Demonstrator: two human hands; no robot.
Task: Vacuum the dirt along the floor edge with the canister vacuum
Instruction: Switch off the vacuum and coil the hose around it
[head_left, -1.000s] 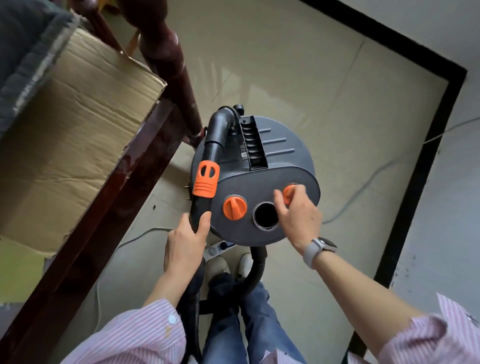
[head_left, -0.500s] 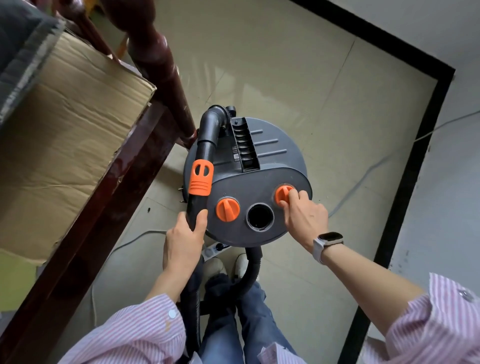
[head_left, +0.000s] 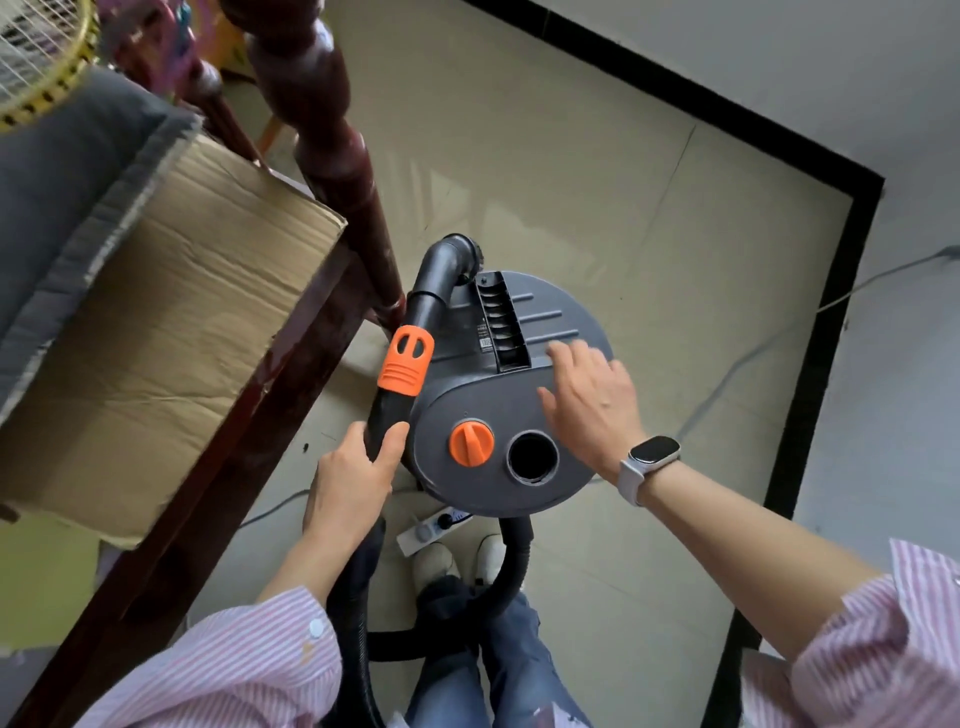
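The grey canister vacuum (head_left: 498, 384) stands on the tiled floor below me, seen from above. An orange knob (head_left: 471, 442) and a round open port (head_left: 532, 457) sit on its near face. A black hose tube (head_left: 426, 306) with an orange collar (head_left: 406, 360) runs down its left side. My left hand (head_left: 353, 478) is wrapped around the tube just below the collar. Over the right side of the lid hovers my right hand (head_left: 592, 400), fingers spread and holding nothing, covering the second orange knob. The black ribbed hose (head_left: 511, 566) loops back past my legs.
A dark wooden table edge (head_left: 260, 431) with cardboard (head_left: 171, 332) and a turned post (head_left: 332, 150) crowds the left. A white power strip (head_left: 431, 527) lies by my shoes. A black floor edge strip (head_left: 810, 384) runs along the grey wall at right, with a cable (head_left: 753, 353) across the tiles.
My right hand has let go of the right orange knob and lifted onto the lid with fingers spread. My left hand keeps its hold on the hose tube.
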